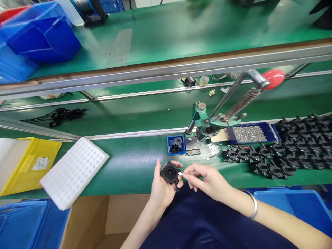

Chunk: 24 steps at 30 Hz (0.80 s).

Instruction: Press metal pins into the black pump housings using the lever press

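My left hand (pixel 163 191) is wrapped around a round black plastic housing (pixel 169 173), its hollow side facing up, just past the bench's front edge. Between thumb and index finger, my right hand (pixel 209 177) pinches a small white piece (pixel 180 173) against the housing's right rim. Exactly what the white piece is cannot be made out. Beyond my hands are a small blue bin (pixel 169 150) with black parts and a metal block (pixel 192 145) at the foot of a green lever press (pixel 204 119) with a red knob (pixel 273 79).
Rows of black housings (pixel 293 160) cover the bench's right side. Behind them sits a blue tray (pixel 275 133) of small metal pins. At left, a white tray with round recesses (pixel 75 173) leans by a yellow bin (pixel 52 152). A metal-edged shelf (pixel 155 74) crosses above.
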{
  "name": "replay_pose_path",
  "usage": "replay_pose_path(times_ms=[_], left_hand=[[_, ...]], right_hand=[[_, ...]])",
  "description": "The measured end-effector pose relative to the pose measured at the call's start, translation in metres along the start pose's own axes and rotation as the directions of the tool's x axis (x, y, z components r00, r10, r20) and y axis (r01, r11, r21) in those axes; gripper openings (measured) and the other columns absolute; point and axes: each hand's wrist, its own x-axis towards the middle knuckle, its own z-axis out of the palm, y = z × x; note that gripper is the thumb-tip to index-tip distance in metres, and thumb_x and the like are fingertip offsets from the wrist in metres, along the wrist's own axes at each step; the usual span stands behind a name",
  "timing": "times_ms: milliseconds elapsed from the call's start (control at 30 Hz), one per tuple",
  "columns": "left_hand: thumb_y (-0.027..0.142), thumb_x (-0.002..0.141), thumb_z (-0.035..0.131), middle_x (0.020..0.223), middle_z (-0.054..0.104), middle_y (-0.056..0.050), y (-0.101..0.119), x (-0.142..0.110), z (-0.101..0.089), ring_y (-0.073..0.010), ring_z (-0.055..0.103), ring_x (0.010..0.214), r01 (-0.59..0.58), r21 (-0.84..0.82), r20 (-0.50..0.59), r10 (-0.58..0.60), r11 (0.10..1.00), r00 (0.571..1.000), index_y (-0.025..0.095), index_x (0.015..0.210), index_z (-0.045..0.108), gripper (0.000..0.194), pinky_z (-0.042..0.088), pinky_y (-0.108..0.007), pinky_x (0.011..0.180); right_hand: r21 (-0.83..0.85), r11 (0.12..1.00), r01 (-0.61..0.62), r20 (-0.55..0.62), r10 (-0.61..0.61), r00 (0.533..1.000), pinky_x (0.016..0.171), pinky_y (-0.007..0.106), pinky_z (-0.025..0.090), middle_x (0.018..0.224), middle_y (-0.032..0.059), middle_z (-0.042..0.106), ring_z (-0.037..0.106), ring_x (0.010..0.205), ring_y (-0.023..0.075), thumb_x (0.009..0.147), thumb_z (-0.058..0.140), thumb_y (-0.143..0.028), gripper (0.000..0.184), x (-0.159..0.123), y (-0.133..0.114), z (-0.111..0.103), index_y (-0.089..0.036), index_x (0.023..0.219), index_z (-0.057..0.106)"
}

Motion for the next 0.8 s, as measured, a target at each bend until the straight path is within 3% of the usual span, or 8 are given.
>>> replay_pose_path(times_ms=[233,333,467,667,800], left_hand=[[0.063,0.095,0.045,0.095,0.067,-0.009,0.002,-0.006,0.003,-0.0145,0.061,0.064,0.015,0.025,-0.029,-0.014,1.0,0.999,0.012,0.097,0.071,0.057,0.049,-0.024,0.05],[0.066,0.094,0.045,0.094,0.067,-0.008,0.0,-0.008,0.0,-0.015,0.06,0.066,-0.05,0.107,-0.066,0.057,0.993,0.996,0.014,0.098,0.071,0.058,0.048,-0.024,0.051],[0.069,0.093,0.043,0.087,0.065,-0.005,-0.002,-0.012,0.0,-0.0147,0.056,0.065,-0.186,0.27,-0.059,0.209,0.945,0.976,0.017,0.1,0.071,0.059,0.048,-0.025,0.057],[0.069,0.094,0.041,0.079,0.061,-0.003,-0.003,-0.015,0.002,-0.0159,0.052,0.065,-0.268,0.392,-0.014,0.297,0.88,0.955,0.02,0.101,0.071,0.058,0.045,-0.026,0.061],[0.066,0.094,0.044,0.096,0.065,-0.005,-0.007,-0.011,-0.007,-0.0181,0.055,0.077,-0.29,0.436,-0.03,0.336,0.852,0.941,0.022,0.106,0.07,0.053,0.047,-0.026,0.068]], right_hand=[[-0.103,0.991,0.088,0.002,-0.088,0.996,0.052,0.021,0.045,0.077,0.002,0.074,0.06,0.055,0.0101,0.099,0.056,-0.036,0.021,0.0,-0.01,0.006,-0.019,0.092,0.065],[-0.192,0.975,0.111,-0.001,-0.113,0.994,0.055,0.024,0.046,0.076,0.0016,0.073,0.062,0.057,0.0125,0.1,0.055,-0.035,0.019,0.0,-0.007,0.007,-0.022,0.093,0.066],[-0.379,0.908,0.176,0.002,-0.189,0.982,0.058,0.027,0.044,0.073,0.0024,0.07,0.062,0.061,0.0152,0.101,0.052,-0.036,0.022,0.001,-0.004,0.008,-0.022,0.092,0.066],[-0.521,0.819,0.24,0.032,-0.263,0.964,0.061,0.029,0.044,0.077,0.0043,0.071,0.064,0.065,0.0169,0.103,0.048,-0.034,0.022,0.003,0.002,0.013,-0.022,0.093,0.065],[-0.642,0.712,0.285,0.067,-0.318,0.946,0.064,0.032,0.046,0.08,0.0069,0.071,0.065,0.069,0.0197,0.104,0.045,-0.032,0.024,0.006,0.003,0.013,-0.021,0.096,0.065]])
